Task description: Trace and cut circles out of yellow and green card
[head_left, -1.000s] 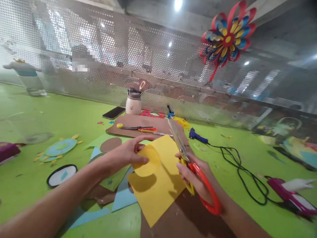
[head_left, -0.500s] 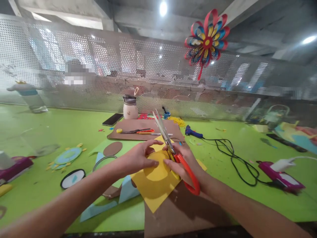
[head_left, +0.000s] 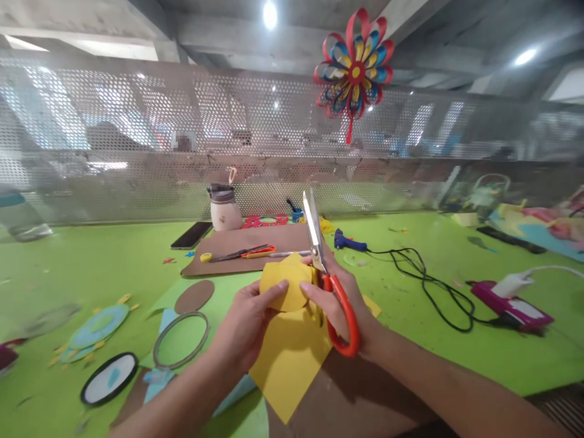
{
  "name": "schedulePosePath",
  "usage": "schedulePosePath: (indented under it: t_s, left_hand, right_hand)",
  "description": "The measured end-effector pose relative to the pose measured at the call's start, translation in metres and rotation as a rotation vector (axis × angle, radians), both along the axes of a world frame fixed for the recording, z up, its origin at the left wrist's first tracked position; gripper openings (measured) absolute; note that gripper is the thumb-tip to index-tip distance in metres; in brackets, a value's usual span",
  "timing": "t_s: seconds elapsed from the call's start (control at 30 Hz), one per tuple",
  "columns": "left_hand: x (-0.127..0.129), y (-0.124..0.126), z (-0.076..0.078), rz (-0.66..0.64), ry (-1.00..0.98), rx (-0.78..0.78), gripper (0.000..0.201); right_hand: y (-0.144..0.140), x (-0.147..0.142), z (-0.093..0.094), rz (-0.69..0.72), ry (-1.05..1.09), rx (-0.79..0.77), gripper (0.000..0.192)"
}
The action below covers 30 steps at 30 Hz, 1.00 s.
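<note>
The left hand [head_left: 244, 316] grips the left edge of a yellow paper disc [head_left: 283, 295], thumb on its face, at the centre of the frame. The right hand [head_left: 353, 289] pinches the disc's right edge and also retains the red-handled scissors [head_left: 349, 331], blades directed upward and slightly parted. Below the disc, toward the lower centre, is a yellow paper sheet [head_left: 289, 377]. Left of centre, a grey ring [head_left: 156, 356] lies near a brown oval piece [head_left: 194, 296]. Above centre, a brown cardboard sheet [head_left: 249, 266] supports dark scissors [head_left: 239, 252]. A blue glue gun [head_left: 351, 242] lies right of centre; a smartphone [head_left: 191, 236] lies beside the lidded bottle [head_left: 225, 214], upper left of centre.
</note>
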<state>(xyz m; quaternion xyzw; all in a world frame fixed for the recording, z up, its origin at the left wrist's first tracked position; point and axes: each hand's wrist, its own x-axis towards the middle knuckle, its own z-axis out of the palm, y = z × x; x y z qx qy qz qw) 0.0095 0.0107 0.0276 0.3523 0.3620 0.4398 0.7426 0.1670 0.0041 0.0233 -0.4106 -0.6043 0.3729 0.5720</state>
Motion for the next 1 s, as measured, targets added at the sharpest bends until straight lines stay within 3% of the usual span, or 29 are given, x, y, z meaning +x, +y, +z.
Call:
schedulePosePath:
  t_s: [0.3, 0.57, 0.73, 0.87, 1.0]
  left_hand:
    - [-0.009, -0.007, 0.002, 0.144, -0.036, 0.063, 0.028]
    - [-0.007, -0.011, -0.003, 0.034, -0.042, 0.031, 0.032]
    - [-0.007, -0.011, -0.003, 0.014, -0.054, 0.002, 0.026]
    - [-0.009, -0.010, -0.003, 0.020, -0.071, -0.030, 0.029]
    - [-0.013, -0.005, 0.000, 0.105, -0.054, -0.030, 0.026]
  right_hand:
    - [-0.009, -0.006, -0.008, 0.100, 0.229, -0.205, 0.033]
    - [-0.017, -0.008, -0.005, 0.053, 0.067, -0.208, 0.032]
    - [-0.019, -0.009, -0.003, -0.007, -0.087, -0.130, 0.030]
    - [-0.017, -0.009, 0.002, -0.080, -0.176, -0.096, 0.031]
    - [-0.014, -0.010, -0.001, -0.060, -0.104, -0.148, 0.030]
